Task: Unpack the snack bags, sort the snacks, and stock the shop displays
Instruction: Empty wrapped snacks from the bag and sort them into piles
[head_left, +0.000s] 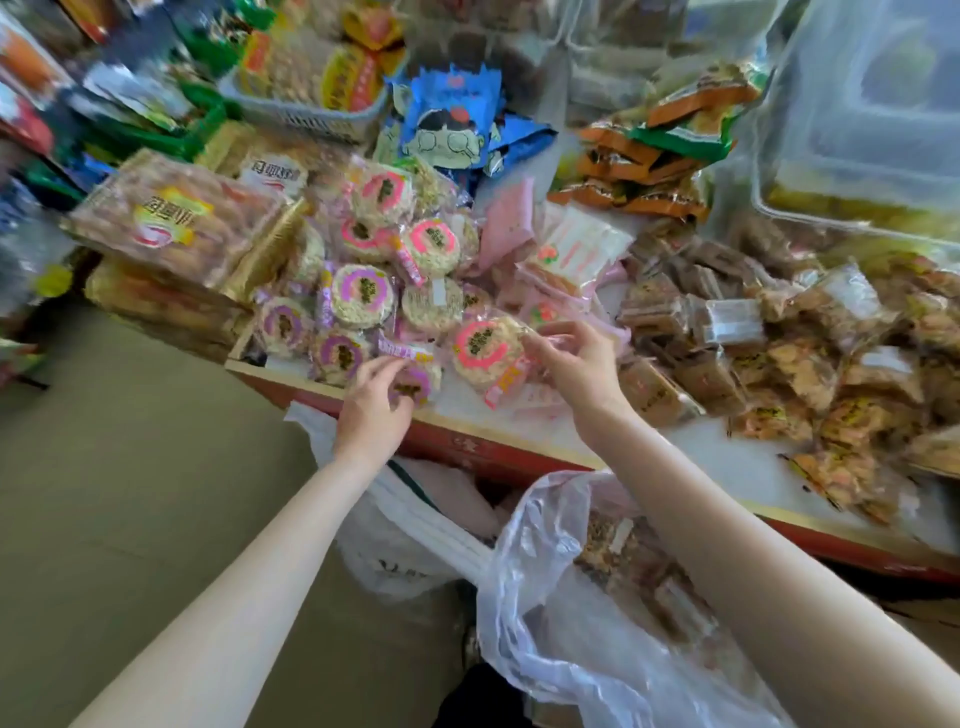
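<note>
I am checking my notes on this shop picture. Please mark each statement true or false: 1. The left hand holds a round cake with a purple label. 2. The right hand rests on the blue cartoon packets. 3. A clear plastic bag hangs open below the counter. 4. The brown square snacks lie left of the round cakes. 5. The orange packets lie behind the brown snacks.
1. True: the left hand grips the purple-label rice cake.
2. False: the right hand touches a pink-label rice cake; the blue cartoon packets lie far behind.
3. True: the clear plastic bag is there.
4. False: the brown square snacks lie to the right.
5. True: the orange packets lie behind.
</note>
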